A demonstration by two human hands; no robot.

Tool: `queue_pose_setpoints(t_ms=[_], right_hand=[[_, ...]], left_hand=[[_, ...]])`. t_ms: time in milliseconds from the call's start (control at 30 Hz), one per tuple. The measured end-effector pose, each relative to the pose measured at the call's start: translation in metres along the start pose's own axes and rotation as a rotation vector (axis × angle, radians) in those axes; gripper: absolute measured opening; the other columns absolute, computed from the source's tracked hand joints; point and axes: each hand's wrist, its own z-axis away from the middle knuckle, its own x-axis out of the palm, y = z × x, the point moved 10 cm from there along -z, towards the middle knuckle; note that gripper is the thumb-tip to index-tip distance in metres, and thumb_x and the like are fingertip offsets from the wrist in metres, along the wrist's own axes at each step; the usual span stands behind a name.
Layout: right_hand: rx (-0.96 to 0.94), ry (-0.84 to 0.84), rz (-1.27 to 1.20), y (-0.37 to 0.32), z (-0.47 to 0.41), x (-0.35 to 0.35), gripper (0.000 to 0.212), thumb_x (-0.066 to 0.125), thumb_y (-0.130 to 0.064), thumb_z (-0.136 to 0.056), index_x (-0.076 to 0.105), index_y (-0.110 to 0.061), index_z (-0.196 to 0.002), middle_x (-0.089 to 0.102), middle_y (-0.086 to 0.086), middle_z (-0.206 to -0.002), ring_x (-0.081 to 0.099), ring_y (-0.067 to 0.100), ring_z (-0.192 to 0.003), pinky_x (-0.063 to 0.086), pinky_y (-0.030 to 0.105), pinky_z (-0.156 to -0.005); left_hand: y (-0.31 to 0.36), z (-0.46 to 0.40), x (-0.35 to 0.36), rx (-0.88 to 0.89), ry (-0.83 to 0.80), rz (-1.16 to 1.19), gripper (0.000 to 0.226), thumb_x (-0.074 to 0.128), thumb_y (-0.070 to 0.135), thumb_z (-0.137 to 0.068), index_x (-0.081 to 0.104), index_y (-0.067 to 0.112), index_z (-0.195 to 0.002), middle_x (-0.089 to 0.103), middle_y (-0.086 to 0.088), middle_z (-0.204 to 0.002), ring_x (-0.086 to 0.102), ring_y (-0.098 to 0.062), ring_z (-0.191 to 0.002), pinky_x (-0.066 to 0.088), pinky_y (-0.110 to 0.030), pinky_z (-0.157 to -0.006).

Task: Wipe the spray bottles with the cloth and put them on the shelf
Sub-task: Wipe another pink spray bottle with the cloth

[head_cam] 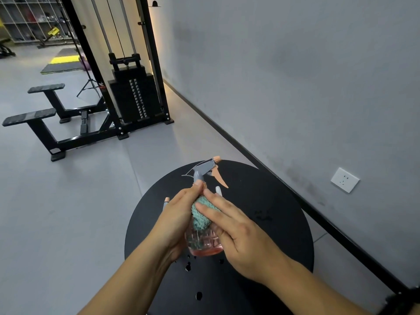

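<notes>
A clear spray bottle with pinkish liquid, a grey head and an orange trigger is held above the round black table. My left hand grips its neck and left side. My right hand presses a teal cloth against the bottle's upper body with straight fingers. Behind my left hand, the grey-and-orange tip of a second spray bottle peeks out. A pale tip of another thing shows past my right fingers.
Dark spots mark the tabletop near my wrists. A grey wall with a white socket runs along the right. A black weight-stack machine and its footrests stand on the grey floor to the left. Wire shelving is far back left.
</notes>
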Motion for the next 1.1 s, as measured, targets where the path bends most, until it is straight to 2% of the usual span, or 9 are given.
queue_pose_setpoints(t_ms=[133, 300, 433, 600, 767, 867, 1000, 1100], right_hand=[[0.024, 0.017, 0.028, 0.005, 0.003, 0.002, 0.055, 0.04, -0.022, -0.112, 0.032, -0.052, -0.158, 0.012, -0.036, -0.167, 0.01, -0.01, -0.155, 0.031, 0.03, -0.126], [-0.019, 0.053, 0.046, -0.003, 0.005, 0.006, 0.053, 0.04, -0.027, -0.112, 0.031, -0.05, -0.159, 0.013, -0.031, -0.169, 0.009, -0.005, -0.157, 0.032, 0.033, -0.126], [-0.03, 0.05, 0.068, -0.004, 0.005, 0.008, 0.053, 0.036, -0.03, -0.113, 0.025, -0.051, -0.16, 0.008, -0.031, -0.17, 0.005, -0.005, -0.158, 0.029, 0.034, -0.127], [0.02, 0.095, 0.037, 0.011, 0.006, -0.004, 0.056, 0.041, -0.027, -0.112, 0.027, -0.05, -0.16, 0.014, -0.032, -0.168, 0.015, -0.009, -0.155, 0.037, 0.032, -0.123], [-0.012, 0.095, 0.045, 0.009, 0.007, 0.004, 0.057, 0.041, -0.026, -0.112, 0.026, -0.053, -0.159, 0.013, -0.031, -0.169, 0.014, -0.005, -0.157, 0.042, 0.035, -0.12], [-0.041, 0.107, 0.11, 0.005, 0.006, 0.007, 0.055, 0.039, -0.029, -0.111, 0.026, -0.049, -0.16, 0.015, -0.027, -0.17, 0.009, -0.003, -0.158, 0.034, 0.033, -0.125], [-0.088, 0.145, 0.188, 0.002, 0.008, 0.006, 0.056, 0.044, -0.028, -0.11, 0.028, -0.048, -0.16, 0.016, -0.022, -0.172, 0.009, 0.003, -0.16, 0.025, 0.025, -0.124], [-0.117, 0.135, 0.188, 0.001, 0.01, 0.01, 0.059, 0.049, -0.026, -0.108, 0.032, -0.048, -0.16, 0.015, -0.021, -0.172, 0.01, 0.007, -0.161, 0.026, 0.026, -0.124]], left_hand=[[-0.001, -0.001, -0.005, 0.004, 0.041, -0.021, 0.054, 0.063, 0.051, -0.105, 0.067, 0.004, -0.131, 0.079, -0.024, -0.117, 0.079, -0.04, -0.108, 0.062, -0.058, -0.098], [0.012, -0.003, -0.019, 0.09, 0.131, -0.037, 0.044, 0.063, 0.046, -0.106, 0.074, 0.006, -0.12, 0.074, -0.031, -0.121, 0.073, -0.049, -0.116, 0.057, -0.065, -0.103], [0.012, -0.001, -0.018, 0.131, 0.152, -0.08, 0.041, 0.066, 0.047, -0.103, 0.075, 0.009, -0.115, 0.079, -0.022, -0.11, 0.079, -0.04, -0.103, 0.064, -0.056, -0.095], [0.017, -0.003, -0.02, 0.17, 0.176, -0.023, 0.039, 0.071, 0.04, -0.102, 0.073, 0.003, -0.116, 0.08, -0.02, -0.1, 0.079, -0.03, -0.087, 0.065, -0.042, -0.077], [0.022, -0.003, -0.028, 0.197, 0.231, -0.018, 0.041, 0.07, 0.042, -0.102, 0.073, 0.004, -0.117, 0.079, -0.024, -0.108, 0.08, -0.04, -0.098, 0.065, -0.056, -0.091], [0.015, -0.003, -0.026, 0.171, 0.219, -0.04, 0.04, 0.072, 0.043, -0.1, 0.075, 0.005, -0.115, 0.08, -0.023, -0.108, 0.08, -0.04, -0.099, 0.065, -0.056, -0.092], [0.015, -0.005, -0.027, 0.185, 0.216, -0.054, 0.041, 0.075, 0.043, -0.098, 0.075, 0.005, -0.113, 0.081, -0.02, -0.102, 0.08, -0.032, -0.087, 0.064, -0.044, -0.077], [0.026, -0.006, -0.034, 0.214, 0.25, 0.0, 0.039, 0.073, 0.04, -0.1, 0.074, 0.004, -0.114, 0.081, -0.017, -0.095, 0.079, -0.026, -0.08, 0.061, -0.036, -0.066]])
